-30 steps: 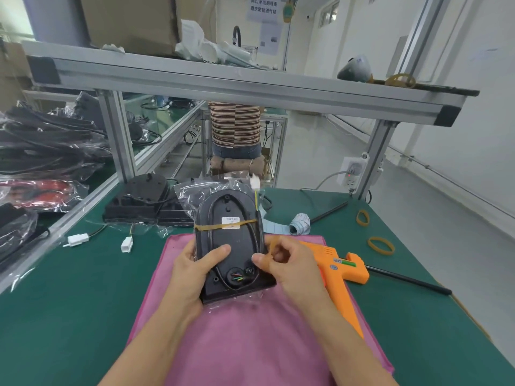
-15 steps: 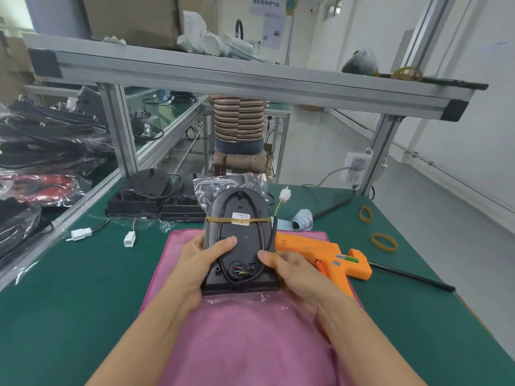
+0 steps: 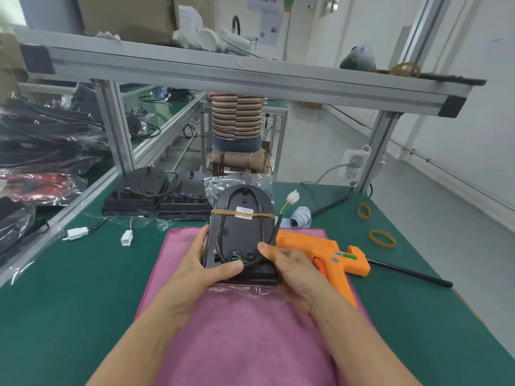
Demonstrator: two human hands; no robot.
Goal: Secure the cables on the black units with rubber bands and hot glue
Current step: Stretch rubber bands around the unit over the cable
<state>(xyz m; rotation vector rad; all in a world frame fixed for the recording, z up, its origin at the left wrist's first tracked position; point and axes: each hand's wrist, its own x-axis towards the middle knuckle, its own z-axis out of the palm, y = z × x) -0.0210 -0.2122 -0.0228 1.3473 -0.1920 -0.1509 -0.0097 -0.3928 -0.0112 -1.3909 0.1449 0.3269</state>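
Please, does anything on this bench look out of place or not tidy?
Mostly orderly. On the black plastic unit held by both hands, the black cable leaves the tan rubber band and sticks out loose on the right, its white connector dangling free.

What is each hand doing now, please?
Left hand: grips the black unit at its left edge, thumb on top.
Right hand: grips the unit's right edge, thumb pressing the black cable.

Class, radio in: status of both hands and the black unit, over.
Left hand and right hand grip black unit. Rubber band already round it. Glue gun idle on the right.
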